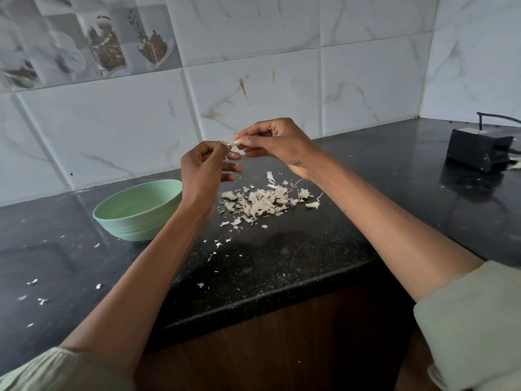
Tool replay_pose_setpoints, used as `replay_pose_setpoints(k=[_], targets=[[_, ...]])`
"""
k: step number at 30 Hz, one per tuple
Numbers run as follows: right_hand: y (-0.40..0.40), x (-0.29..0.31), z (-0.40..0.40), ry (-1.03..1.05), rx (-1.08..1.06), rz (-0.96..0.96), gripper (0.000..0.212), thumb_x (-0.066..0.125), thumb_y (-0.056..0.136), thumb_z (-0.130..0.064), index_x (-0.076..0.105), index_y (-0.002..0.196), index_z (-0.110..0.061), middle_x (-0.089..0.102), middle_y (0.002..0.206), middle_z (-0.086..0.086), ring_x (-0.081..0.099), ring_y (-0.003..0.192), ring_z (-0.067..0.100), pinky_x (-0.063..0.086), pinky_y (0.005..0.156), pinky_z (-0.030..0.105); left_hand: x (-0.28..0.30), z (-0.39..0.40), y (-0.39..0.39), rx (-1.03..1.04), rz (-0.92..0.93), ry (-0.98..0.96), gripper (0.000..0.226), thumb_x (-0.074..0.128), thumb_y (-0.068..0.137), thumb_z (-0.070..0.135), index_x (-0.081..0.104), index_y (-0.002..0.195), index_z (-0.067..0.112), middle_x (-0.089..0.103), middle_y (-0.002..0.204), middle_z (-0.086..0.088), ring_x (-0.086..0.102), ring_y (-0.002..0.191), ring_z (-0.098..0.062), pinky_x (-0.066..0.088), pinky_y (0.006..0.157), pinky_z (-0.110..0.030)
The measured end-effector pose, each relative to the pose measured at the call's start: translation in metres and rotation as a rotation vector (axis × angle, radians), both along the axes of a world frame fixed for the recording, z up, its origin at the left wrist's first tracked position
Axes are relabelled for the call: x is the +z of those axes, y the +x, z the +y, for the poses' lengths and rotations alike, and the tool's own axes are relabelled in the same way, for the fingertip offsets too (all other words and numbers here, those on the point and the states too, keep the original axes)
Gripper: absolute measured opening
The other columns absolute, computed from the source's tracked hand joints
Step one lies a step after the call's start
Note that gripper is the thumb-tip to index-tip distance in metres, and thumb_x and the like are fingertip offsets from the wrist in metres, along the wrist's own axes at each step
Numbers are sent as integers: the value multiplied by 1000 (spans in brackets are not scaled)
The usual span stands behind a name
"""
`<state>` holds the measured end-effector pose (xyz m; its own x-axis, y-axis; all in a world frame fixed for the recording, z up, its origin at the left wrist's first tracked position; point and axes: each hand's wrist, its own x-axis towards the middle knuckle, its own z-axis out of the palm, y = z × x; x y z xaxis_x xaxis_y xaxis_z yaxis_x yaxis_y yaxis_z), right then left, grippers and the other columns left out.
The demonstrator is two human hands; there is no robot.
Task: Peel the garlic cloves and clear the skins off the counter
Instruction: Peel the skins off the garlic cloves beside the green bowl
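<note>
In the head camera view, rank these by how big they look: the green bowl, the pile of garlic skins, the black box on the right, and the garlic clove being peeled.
1. Green bowl and pile of garlic skins: alike in spread, so unranked.
2. Black box: smaller, though it sits farther away.
3. Garlic clove: smallest by far, pinched between the right hand and left hand.

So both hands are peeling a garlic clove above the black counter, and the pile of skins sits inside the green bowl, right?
Not quite. The pile of pale papery garlic skins lies on the black speckled stone counter, right of the round pale green bowl, not inside it. The head view shows this. Both hands do hold the clove.
</note>
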<state>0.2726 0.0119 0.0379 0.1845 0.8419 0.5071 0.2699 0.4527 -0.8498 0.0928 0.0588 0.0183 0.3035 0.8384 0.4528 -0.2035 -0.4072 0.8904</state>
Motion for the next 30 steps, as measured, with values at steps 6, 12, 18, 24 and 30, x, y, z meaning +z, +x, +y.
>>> replay_pose_setpoints(k=[6, 12, 18, 24, 30], targets=[[-2, 1, -1, -42, 21, 19, 19, 73, 96, -8, 77, 113, 0, 77, 112, 19, 73, 96, 18, 60, 91, 31, 0, -2, 0, -15, 28, 10, 20, 58, 103, 11, 69, 110, -5, 74, 86, -9, 71, 68, -22, 52, 55, -23], [0, 3, -3, -54, 12, 53, 16, 70, 97, -6, 77, 111, 0, 78, 106, 14, 73, 95, 16, 59, 85, 27, -3, -1, 0, 43, 97, 72, 32, 43, 105, 19, 66, 91, 2, 76, 90, -19, 70, 65, -28, 49, 54, -31], [2, 4, -4, -47, 15, 42, 14, 70, 97, -6, 77, 108, -1, 77, 103, 15, 71, 94, 16, 58, 85, 26, -11, 4, 2, 138, 297, 320, 26, 70, 100, 31, 67, 90, 7, 76, 85, -4, 76, 64, -21, 57, 58, -36], [2, 5, -5, -20, -21, 0, 11, 71, 95, -4, 78, 104, -2, 76, 108, 18, 68, 91, 16, 59, 84, 26, -11, 6, 3, 89, 320, 355, 13, 69, 101, 22, 64, 109, 13, 74, 97, -3, 76, 70, -23, 55, 56, -34], [-1, 2, -5, -4, -33, -122, 11, 69, 96, -3, 76, 104, 0, 77, 104, 16, 71, 92, 16, 60, 85, 28, -9, 2, 4, -10, 279, 312, 35, 48, 113, 37, 61, 108, 4, 75, 89, -11, 73, 68, -34, 51, 50, -33]])
